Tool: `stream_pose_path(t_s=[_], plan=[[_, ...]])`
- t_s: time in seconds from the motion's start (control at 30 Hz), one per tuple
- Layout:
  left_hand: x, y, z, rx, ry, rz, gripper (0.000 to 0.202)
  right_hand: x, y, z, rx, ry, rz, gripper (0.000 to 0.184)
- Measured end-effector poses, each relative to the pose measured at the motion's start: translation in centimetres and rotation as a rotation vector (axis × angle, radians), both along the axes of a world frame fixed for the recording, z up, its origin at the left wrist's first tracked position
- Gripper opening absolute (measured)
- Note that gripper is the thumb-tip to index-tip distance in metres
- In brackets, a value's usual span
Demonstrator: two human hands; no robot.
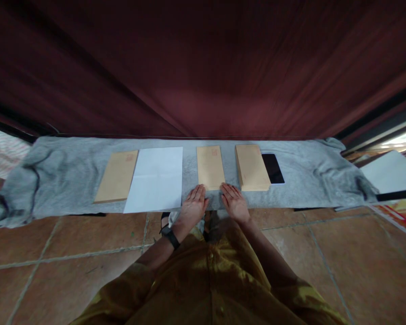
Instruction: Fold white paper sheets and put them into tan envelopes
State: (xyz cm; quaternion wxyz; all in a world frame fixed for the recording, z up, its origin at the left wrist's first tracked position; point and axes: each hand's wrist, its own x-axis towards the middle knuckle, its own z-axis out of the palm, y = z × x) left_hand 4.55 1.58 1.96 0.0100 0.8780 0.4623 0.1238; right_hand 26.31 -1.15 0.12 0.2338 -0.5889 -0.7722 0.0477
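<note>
Fingers of left hand [193, 204] and right hand [236, 204] are laid unclenched against the middle envelope [210, 167] near the cloth's [304, 176] front edge, seemingly for squaring; for lifting, pinching would be needed.

— And here's the surface, a long, narrow one, draped end to end in grey cloth [301, 167]!
— Rumpled at both ends, heavy folds on the left. What's lying on it?
— From the left: a flat brown packet [117, 176], and just beside it, white paper [157, 178] running right down to the near edge!
— And in the middle?
— One brown envelope [210, 167], lying flat! Then, right of it, a thick envelope stack [253, 167].
— With a dark-screened device [273, 168] at its side, partly hidden by that stack!
</note>
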Motion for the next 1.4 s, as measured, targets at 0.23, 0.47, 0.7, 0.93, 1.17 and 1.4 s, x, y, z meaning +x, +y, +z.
stream_pose_path(t_s=[0.23,0.47,0.7,0.93,1.17,1.4], plan=[[0.1,0.0,0.3,-0.002,0.018,-0.005,0.051,0.1,-0.3,-0.3,0.011,0.008,-0.022,0.045],[3.1,-0.4,0.1,-0.045,0.006,-0.114,0.053,0.0,-0.3,-0.3,0.003,0.014,-0.033,0.045],[4.0,-0.4,-0.2,-0.073,-0.005,-0.104,0.058,0.0,-0.3,-0.2,0.007,-0.013,-0.031,0.044],[3.3,-0.4,-0.1,-0.095,0.015,-0.068,0.058,-0.3,-0.3,0.2,0.004,-0.023,-0.031,0.044],[2.9,-0.5,0.2,-0.060,0.014,-0.068,0.055,-1.2,0.2,0.4,-0.008,-0.071,-0.001,0.042],[2.1,-0.5,0.4,-0.051,0.020,-0.061,0.054,-1.2,0.0,0.4,-0.018,-0.087,0.040,0.042]])
